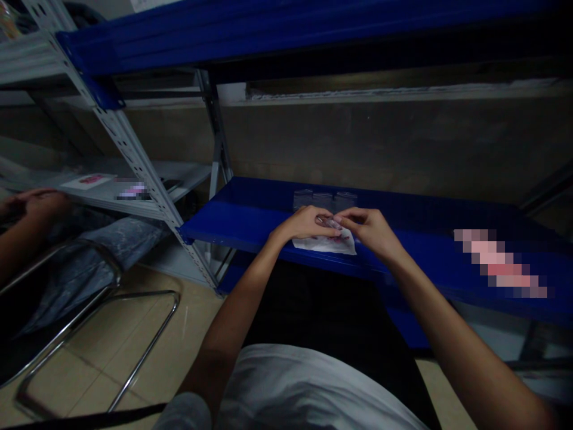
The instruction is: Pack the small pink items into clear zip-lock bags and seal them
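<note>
Both my hands meet over a white sheet (322, 245) that lies at the front edge of the blue shelf and carries small red or pink bits. Between them is a small clear plastic bag (330, 222). My left hand (307, 223) is closed around one side of the bag. The fingers of my right hand (364, 226) pinch the bag's other edge. Just behind my hands, several clear zip bags (324, 198) lie side by side on the shelf. What the held bag contains is too small to tell.
The blue shelf (412, 257) runs across in front of me, with a blurred-out pinkish object (499, 263) at its right. A blue beam (268, 36) crosses overhead. To the left stand a grey upright (129, 143), a metal chair (147, 346) and a co-worker's hand (45, 203) near another white sheet (89, 181).
</note>
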`<state>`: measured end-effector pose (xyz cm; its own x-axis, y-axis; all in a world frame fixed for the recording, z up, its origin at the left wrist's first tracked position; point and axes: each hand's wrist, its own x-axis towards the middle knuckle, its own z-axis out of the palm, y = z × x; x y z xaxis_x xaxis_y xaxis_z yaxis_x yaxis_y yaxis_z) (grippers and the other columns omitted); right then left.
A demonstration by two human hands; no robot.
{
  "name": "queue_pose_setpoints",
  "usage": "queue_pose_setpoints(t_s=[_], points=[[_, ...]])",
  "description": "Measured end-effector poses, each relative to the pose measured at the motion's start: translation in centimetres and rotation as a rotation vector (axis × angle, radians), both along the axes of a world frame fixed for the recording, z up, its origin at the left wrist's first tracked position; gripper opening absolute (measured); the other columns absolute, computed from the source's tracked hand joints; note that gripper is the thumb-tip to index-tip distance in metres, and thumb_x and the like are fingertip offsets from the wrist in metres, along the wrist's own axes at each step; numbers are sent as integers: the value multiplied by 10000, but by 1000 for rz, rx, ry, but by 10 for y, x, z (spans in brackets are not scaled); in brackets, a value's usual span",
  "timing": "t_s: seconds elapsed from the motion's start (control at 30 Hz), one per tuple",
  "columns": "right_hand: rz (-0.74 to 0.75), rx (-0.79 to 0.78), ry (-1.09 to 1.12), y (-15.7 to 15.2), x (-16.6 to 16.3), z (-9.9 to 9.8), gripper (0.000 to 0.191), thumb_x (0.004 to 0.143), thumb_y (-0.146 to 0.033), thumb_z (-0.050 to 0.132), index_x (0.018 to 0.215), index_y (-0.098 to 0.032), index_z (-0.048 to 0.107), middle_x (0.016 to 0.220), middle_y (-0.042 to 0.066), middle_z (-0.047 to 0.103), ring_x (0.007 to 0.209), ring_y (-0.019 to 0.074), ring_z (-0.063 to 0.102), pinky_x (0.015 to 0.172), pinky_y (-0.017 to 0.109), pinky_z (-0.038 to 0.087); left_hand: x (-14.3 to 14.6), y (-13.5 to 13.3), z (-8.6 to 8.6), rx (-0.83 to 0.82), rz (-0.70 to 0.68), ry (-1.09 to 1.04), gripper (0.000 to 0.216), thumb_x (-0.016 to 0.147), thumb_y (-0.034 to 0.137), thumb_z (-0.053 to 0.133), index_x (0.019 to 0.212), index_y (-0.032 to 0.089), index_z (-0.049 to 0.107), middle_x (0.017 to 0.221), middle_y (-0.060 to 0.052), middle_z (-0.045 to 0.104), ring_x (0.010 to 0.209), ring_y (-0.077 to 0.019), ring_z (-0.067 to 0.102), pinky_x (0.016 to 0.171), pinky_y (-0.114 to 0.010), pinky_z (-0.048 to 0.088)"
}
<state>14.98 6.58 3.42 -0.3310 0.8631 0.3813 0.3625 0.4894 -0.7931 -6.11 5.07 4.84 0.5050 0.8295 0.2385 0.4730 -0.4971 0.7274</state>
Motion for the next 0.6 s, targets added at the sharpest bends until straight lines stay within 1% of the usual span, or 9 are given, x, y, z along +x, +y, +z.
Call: queue_pose_setpoints(t_s=[0.07, 0.1, 0.17, 0.23, 0.27, 0.33, 0.47, 0.6], points=[[-24, -4, -4, 6, 7, -1, 330, 851, -499, 676, 939, -193, 763, 952, 98, 782, 862, 251, 700, 753, 333, 524, -1, 1, -1, 10, 9, 2, 478, 784, 477, 795, 1147, 169, 759, 1063, -82, 778, 967, -200, 708, 864, -299, 524], [-47, 5, -47, 9, 12, -3, 281, 859, -443, 663, 947, -194, 759, 938, 91, 782, 841, 241, 700, 732, 320, 515, -1, 2, -1, 15, 17, 2, 485, 779, 481, 800, 1151, 172, 758, 1093, -87, 775, 993, -205, 707, 882, -306, 526], [-89, 33, -221, 15, 22, -7, 167, 836, -308, 657, 906, -200, 764, 880, 71, 779, 790, 224, 695, 710, 305, 495, -2, 4, -3, 15, 37, -5, 507, 770, 489, 807, 1162, 172, 753, 1136, -101, 768, 1029, -212, 704, 906, -321, 530], [-111, 47, -410, 20, 32, -13, 116, 790, -217, 668, 844, -210, 770, 821, 52, 774, 746, 214, 692, 706, 297, 481, -2, 6, -4, 4, 56, -12, 507, 774, 496, 803, 1156, 167, 751, 1137, -111, 768, 1029, -215, 706, 911, -336, 537], [-111, 47, -477, 21, 36, -17, 112, 779, -201, 674, 831, -215, 772, 807, 43, 774, 732, 211, 691, 702, 294, 478, -2, 7, -4, -2, 63, -14, 502, 777, 496, 801, 1152, 166, 750, 1134, -112, 769, 1025, -216, 708, 913, -342, 539], [-98, 47, -539, 22, 42, -23, 114, 785, -214, 684, 848, -224, 779, 810, 32, 778, 725, 207, 694, 695, 287, 474, -2, 7, -4, -7, 71, -15, 485, 783, 489, 799, 1144, 170, 750, 1134, -108, 771, 1028, -217, 708, 924, -351, 539], [-67, 54, -552, 22, 46, -29, 130, 810, -248, 678, 877, -235, 789, 852, 24, 790, 760, 209, 709, 705, 282, 473, -2, 6, -3, 8, 78, 6, 479, 781, 489, 799, 1140, 176, 753, 1131, -101, 773, 1048, -224, 706, 938, -351, 536], [-56, 51, -543, 23, 45, -33, 143, 816, -226, 657, 869, -234, 789, 870, 24, 793, 782, 209, 713, 724, 281, 475, -2, 6, -3, 18, 71, 14, 465, 795, 503, 780, 1129, 180, 759, 1119, -96, 774, 1034, -218, 709, 929, -340, 538]])
